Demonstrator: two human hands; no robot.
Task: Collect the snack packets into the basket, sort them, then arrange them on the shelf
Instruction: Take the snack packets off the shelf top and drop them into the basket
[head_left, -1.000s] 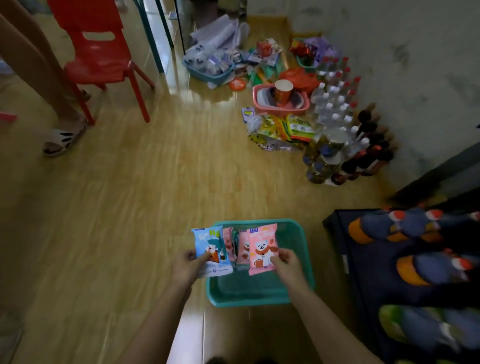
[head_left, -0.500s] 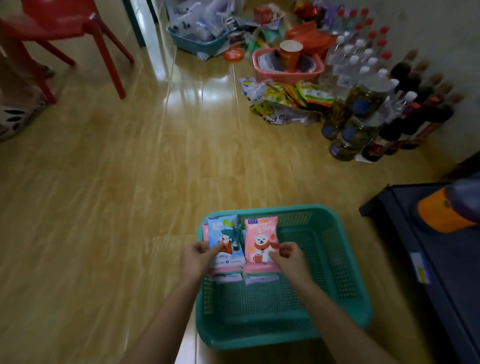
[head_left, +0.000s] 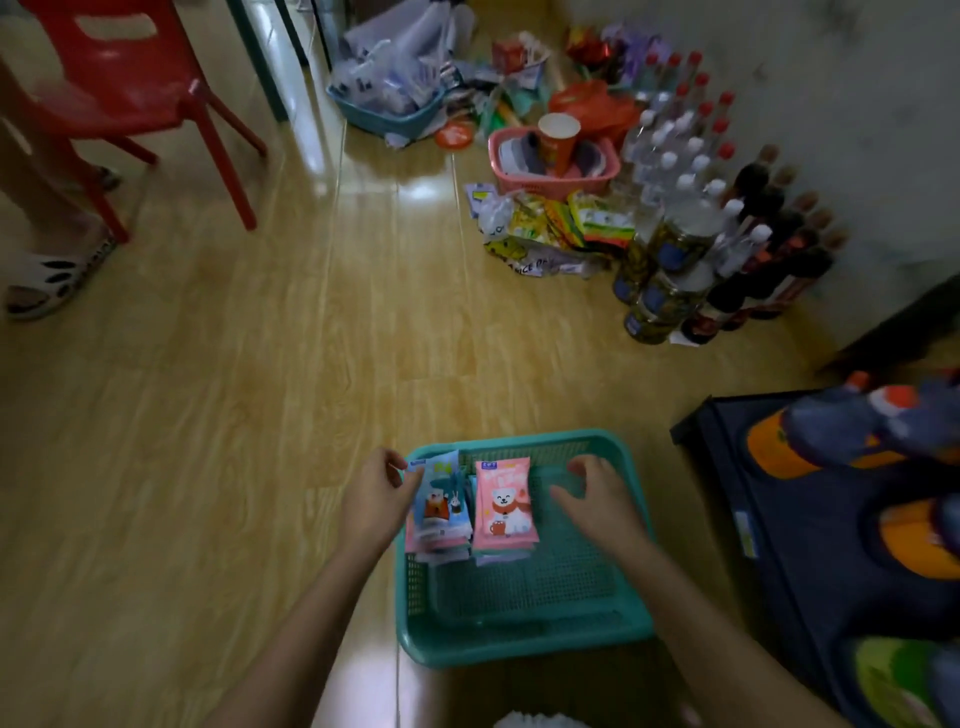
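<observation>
— Looking into the teal basket (head_left: 524, 636), what does it hold?

— Two small stacks of snack packets, side by side against its far-left corner. A blue packet (head_left: 441, 499) tops the left stack, a pink packet (head_left: 505, 504) with a white bear tops the right one. The near half of the basket shows bare mesh.

— And the other containers beyond the basket?

— A pink basket (head_left: 553, 179) holds a paper cup (head_left: 558, 140) and some grey things. Left of it, a blue tub (head_left: 387, 119) is heaped with clear plastic wrappers. Yellow and green snack bags (head_left: 561, 228) lie on the floor in front of the pink basket, with rows of bottles (head_left: 691, 171) to its right.

— How is the grip?

— The left hand (head_left: 375, 506) rests at the basket's left rim, thumb and fingers touching the edge of the blue packet; whether it pinches it I cannot tell. The right hand (head_left: 597, 501) hovers over the basket's right part, fingers spread apart, holding nothing.

— Anything unclear?

— Lower packets in both stacks are mostly covered. Right of the basket, a dark shelf (head_left: 810, 545) with blurred orange and blue items is cut off by the frame edge.
</observation>
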